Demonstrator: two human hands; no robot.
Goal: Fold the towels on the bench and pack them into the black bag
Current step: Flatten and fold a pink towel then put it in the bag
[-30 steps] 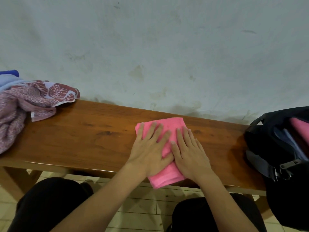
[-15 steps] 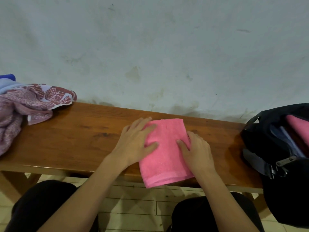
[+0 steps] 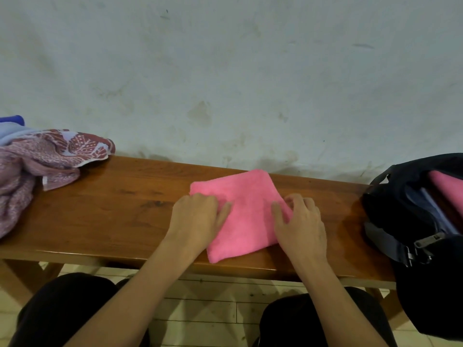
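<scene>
A folded pink towel (image 3: 248,211) lies slightly skewed on the wooden bench (image 3: 120,211), near its middle. My left hand (image 3: 198,219) grips the towel's left edge, thumb on top and fingers curled at the side. My right hand (image 3: 300,221) grips the right edge the same way. The black bag (image 3: 426,271) stands open at the bench's right end, with another pink towel (image 3: 448,189) showing inside it.
A heap of unfolded towels (image 3: 37,159), patterned red and mauve with a blue one (image 3: 11,126) behind, lies on the bench's left end. A stained wall (image 3: 225,71) rises right behind the bench. My knees sit below the front edge.
Both hands slid apart from pressing flat on the towel's middle to its left and right edges, and their fingers curled. The towel turned slightly and lies farther onto the bench.
</scene>
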